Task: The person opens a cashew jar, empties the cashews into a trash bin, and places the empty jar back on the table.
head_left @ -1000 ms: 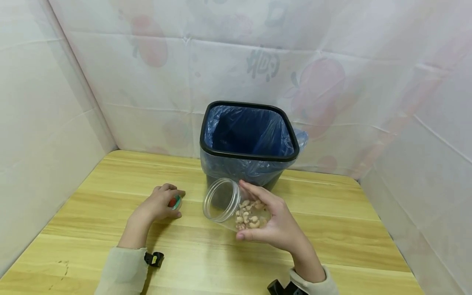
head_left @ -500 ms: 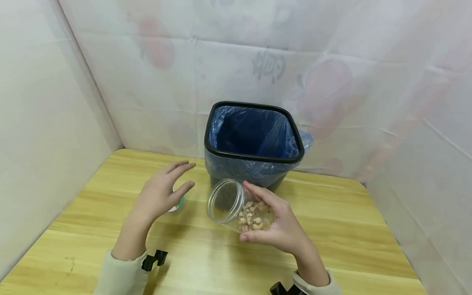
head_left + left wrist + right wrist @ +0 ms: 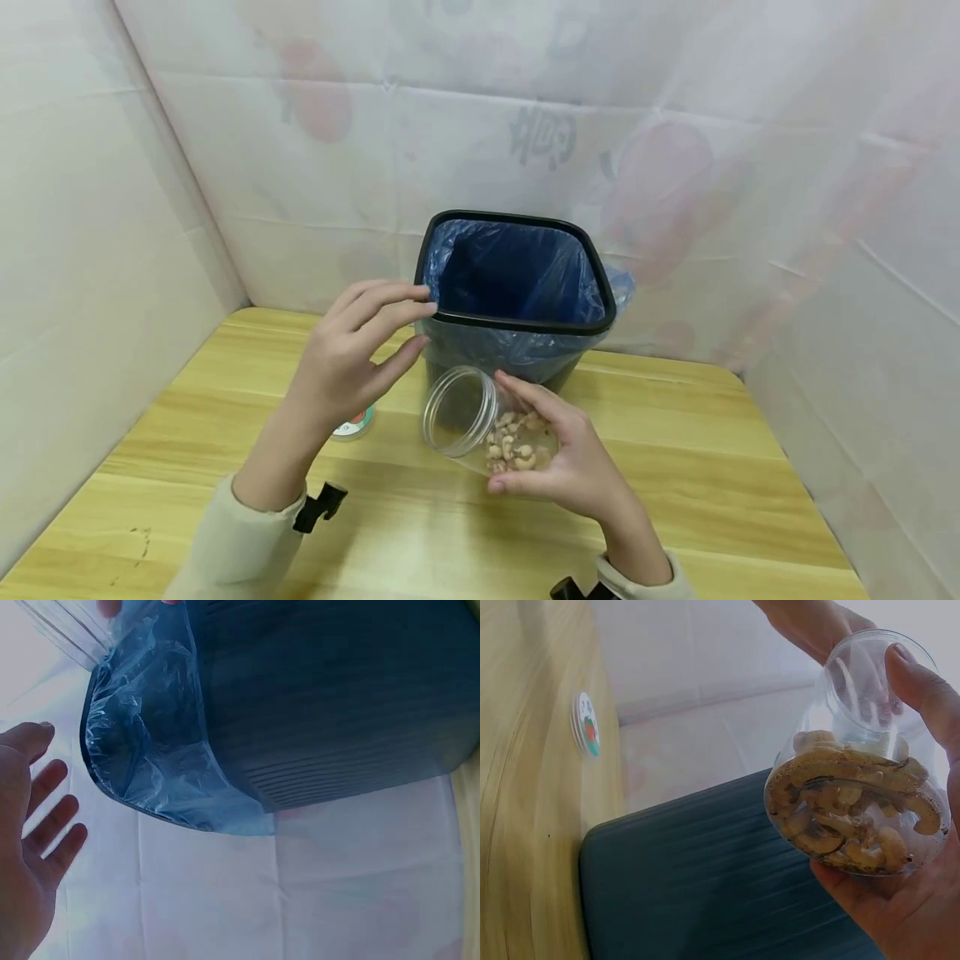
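My right hand (image 3: 558,446) grips a clear plastic jar (image 3: 459,412) that lies tilted, its uncovered mouth facing left. Cashew nuts (image 3: 517,442) have gathered toward the jar's base; the right wrist view shows the cashews (image 3: 847,802) close up through the bottom. My left hand (image 3: 356,350) is raised left of the jar, fingers extended and holding nothing. Its fingertips overlap the near left corner of the bin's rim in the head view. Below it, a round lid (image 3: 352,425) with a red and green print lies on the table, partly hidden by the left wrist.
A dark bin (image 3: 517,321) with a black rim and a blue plastic liner (image 3: 510,346) stands behind the jar. The wooden table (image 3: 675,467) is bounded by pale fabric walls (image 3: 315,167) at the back and both sides.
My left hand has let go of the lid, leaving it on the table, and has risen up and right toward the bin's rim. The right hand keeps the jar at about the same place.
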The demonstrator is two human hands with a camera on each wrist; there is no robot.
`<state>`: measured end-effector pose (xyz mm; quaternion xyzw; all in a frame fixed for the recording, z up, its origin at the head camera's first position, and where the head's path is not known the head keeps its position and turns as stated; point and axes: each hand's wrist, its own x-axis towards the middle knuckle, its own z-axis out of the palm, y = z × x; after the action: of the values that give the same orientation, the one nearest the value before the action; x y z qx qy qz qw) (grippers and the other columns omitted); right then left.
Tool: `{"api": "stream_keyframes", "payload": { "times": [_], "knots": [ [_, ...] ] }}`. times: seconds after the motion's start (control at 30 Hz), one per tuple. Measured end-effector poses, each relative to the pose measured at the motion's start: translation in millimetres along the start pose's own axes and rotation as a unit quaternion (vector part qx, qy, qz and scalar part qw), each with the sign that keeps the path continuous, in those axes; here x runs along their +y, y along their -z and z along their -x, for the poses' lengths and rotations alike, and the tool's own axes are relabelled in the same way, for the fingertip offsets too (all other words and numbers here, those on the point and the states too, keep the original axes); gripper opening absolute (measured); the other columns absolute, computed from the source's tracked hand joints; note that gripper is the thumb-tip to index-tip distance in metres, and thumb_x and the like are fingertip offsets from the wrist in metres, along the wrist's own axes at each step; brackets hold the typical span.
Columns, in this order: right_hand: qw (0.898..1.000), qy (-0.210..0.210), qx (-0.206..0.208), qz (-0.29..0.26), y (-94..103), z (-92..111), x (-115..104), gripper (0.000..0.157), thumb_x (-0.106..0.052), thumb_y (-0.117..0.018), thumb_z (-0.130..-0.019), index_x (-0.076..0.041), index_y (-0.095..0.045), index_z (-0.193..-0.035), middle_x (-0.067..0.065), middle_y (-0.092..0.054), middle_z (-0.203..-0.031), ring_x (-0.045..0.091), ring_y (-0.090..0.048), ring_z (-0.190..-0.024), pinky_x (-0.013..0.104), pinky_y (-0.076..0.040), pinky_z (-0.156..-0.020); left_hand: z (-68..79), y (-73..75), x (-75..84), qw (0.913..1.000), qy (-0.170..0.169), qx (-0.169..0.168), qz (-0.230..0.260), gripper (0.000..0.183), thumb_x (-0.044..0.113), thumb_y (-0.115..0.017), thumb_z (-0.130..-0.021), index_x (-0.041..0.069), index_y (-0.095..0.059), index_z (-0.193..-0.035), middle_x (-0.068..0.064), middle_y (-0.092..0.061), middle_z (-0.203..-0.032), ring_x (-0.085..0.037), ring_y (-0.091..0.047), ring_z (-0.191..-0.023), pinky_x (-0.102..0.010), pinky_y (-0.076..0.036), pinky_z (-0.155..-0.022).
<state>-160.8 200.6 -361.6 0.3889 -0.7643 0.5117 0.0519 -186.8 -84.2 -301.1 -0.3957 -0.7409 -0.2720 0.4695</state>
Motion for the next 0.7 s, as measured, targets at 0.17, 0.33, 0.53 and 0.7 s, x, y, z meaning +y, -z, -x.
{"api": "stream_keyframes", "payload": {
  "times": [0.17, 0.33, 0.53, 0.7],
  "knots": [
    [1.000, 0.010, 0.008, 0.001, 2.5, 0, 1, 0.103, -0.009, -0.096, -0.060, -0.013, -0.046, -0.149, 0.006, -0.050, -0.150, 0.023, -0.054, -0.133, 0.028, -0.043, -0.109, -10.8, -8.4, -7.1, 0.9985, -0.021, -0.046, -0.021, 0.043, 0.011, -0.082, -0.082, 0.007, -0.070, -0.124, -0.014, -0.064, -0.132, -0.033, -0.053, -0.131, -0.036, -0.043, -0.110],
    [1.000, 0.009, 0.007, 0.008, 3.8, 1, 2, 0.104, -0.010, -0.096, -0.059, -0.013, -0.046, -0.149, 0.006, -0.049, -0.151, 0.023, -0.054, -0.133, 0.028, -0.043, -0.109, -13.0, -14.8, -14.4, 0.9936, -0.029, -0.100, -0.043, 0.053, 0.019, -0.082, -0.083, 0.011, -0.065, -0.133, -0.014, -0.057, -0.143, -0.032, -0.045, -0.140, -0.041, -0.041, -0.112],
    [1.000, 0.006, 0.011, 0.013, 6.1, 1, 1, 0.105, -0.009, -0.096, -0.058, -0.014, -0.046, -0.150, 0.004, -0.049, -0.151, 0.022, -0.054, -0.133, 0.026, -0.045, -0.106, -12.9, -16.5, -18.5, 0.9855, -0.027, -0.155, -0.063, 0.059, 0.022, -0.078, -0.087, 0.018, -0.058, -0.142, -0.011, -0.049, -0.151, -0.029, -0.038, -0.145, -0.041, -0.034, -0.117],
    [1.000, 0.009, 0.014, 0.002, 7.4, 1, 2, 0.105, -0.006, -0.096, -0.058, -0.012, -0.046, -0.150, 0.007, -0.050, -0.150, 0.022, -0.056, -0.130, 0.027, -0.045, -0.107, -12.7, -17.2, -17.5, 0.9824, -0.027, -0.175, -0.060, 0.062, 0.022, -0.077, -0.087, 0.016, -0.054, -0.145, -0.010, -0.047, -0.152, -0.030, -0.037, -0.145, -0.046, -0.035, -0.116]
  ]
}}
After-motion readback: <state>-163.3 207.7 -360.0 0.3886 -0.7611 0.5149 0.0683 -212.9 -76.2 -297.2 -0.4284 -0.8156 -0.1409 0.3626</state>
